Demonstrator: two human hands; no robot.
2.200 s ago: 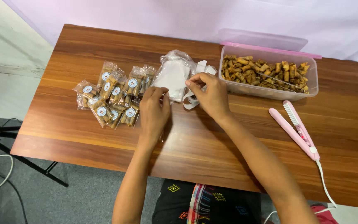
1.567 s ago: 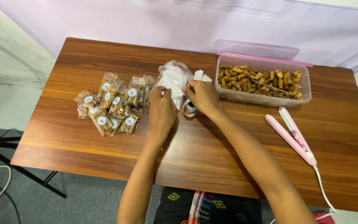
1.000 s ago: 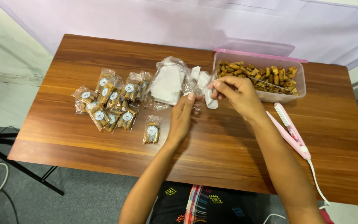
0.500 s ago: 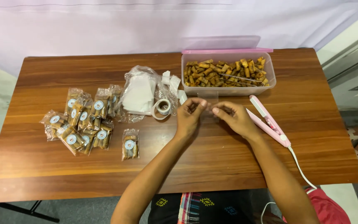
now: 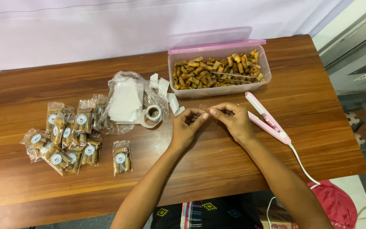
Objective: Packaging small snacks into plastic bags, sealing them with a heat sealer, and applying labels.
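- Nearest, the person's two forearms reach out over the wooden surface (image 5: 217, 165), meeting above its middle.
- The left hand (image 5: 186, 129) and right hand (image 5: 234, 121) face each other, fingertips pinched on opposite edges of a small clear bag (image 5: 208, 111); each grip is closed to a fine pinch, probably so the thin film can be pulled apart at its mouth.
- Just right of the right hand lies a pink heat sealer (image 5: 267, 118), its cord trailing off the near edge, within easy reach.
- To the left, one filled packet (image 5: 121, 157) lies alone; beyond it a heap of filled packets (image 5: 66, 138) with round stickers sits grouped, well apart from the hands.
- Farther back, a roll of tape (image 5: 152, 113) rests against a crumpled plastic bag of white sheets (image 5: 126, 101).
- Farthest, an open tub of fried rolls (image 5: 219, 72) with metal tongs (image 5: 231, 77) lying inside, its pink lid (image 5: 217, 44) propped behind.
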